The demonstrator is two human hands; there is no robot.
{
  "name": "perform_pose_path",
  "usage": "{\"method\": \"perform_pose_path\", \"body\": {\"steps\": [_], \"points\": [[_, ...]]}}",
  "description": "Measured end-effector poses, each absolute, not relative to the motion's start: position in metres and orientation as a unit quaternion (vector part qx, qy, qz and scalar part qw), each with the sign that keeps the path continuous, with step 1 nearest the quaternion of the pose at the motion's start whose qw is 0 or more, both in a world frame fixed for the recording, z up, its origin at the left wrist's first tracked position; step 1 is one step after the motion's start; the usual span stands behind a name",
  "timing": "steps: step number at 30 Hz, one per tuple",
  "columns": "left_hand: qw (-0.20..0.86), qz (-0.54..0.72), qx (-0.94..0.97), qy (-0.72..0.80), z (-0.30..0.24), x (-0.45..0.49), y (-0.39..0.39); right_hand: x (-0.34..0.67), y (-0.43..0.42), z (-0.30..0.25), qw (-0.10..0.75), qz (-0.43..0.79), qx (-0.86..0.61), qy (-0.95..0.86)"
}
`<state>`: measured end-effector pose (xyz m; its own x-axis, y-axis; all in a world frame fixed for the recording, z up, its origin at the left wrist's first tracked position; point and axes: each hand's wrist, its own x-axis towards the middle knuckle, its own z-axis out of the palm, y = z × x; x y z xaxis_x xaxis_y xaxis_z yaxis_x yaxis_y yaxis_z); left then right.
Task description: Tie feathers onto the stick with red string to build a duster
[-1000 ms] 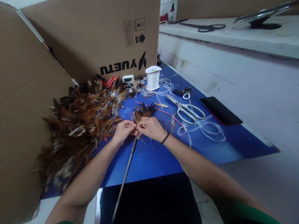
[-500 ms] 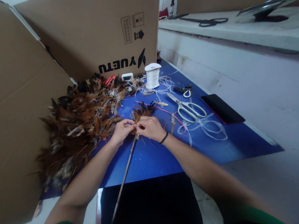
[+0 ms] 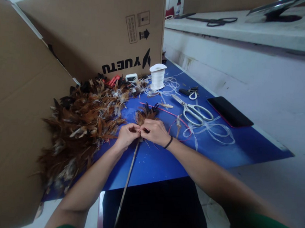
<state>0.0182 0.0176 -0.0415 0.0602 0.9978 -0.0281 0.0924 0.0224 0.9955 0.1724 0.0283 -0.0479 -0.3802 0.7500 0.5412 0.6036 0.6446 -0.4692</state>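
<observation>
My left hand point(image 3: 127, 134) and my right hand point(image 3: 155, 131) meet over the blue table point(image 3: 154, 162), both pinched on the top of a thin stick point(image 3: 126, 184) that runs down toward me. A small tuft of brown and black feathers point(image 3: 145, 113) fans out from the stick just beyond my fingers. A red string point(image 3: 176, 119) trails from under my right hand across the table. A black band circles my right wrist.
A big heap of brown feathers point(image 3: 83, 123) lies left of my hands, against cardboard boxes point(image 3: 95, 31). A white thread spool point(image 3: 157, 76), white-handled scissors point(image 3: 192, 111), loose clear strands, a small clipper point(image 3: 189, 93) and a black phone point(image 3: 230, 112) lie to the right. A concrete ledge holds black scissors point(image 3: 215, 20).
Both hands stay pinched on the stick and tuft in about the same spot. Only the view has shifted slightly.
</observation>
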Motion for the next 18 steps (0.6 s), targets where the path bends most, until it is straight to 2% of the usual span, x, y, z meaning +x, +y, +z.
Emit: {"method": "perform_pose_path", "body": {"steps": [11,18], "points": [[0.549,0.436,0.477,0.53,-0.0354,0.0176,0.0157,0.1719,0.0284,-0.0517,0.379,0.047,-0.403,-0.832],[0.463,0.445,0.545,0.539,-0.0424,0.0171,0.0165,0.1716,0.0267,-0.0499,0.381,0.059,-0.409,-0.827]]}}
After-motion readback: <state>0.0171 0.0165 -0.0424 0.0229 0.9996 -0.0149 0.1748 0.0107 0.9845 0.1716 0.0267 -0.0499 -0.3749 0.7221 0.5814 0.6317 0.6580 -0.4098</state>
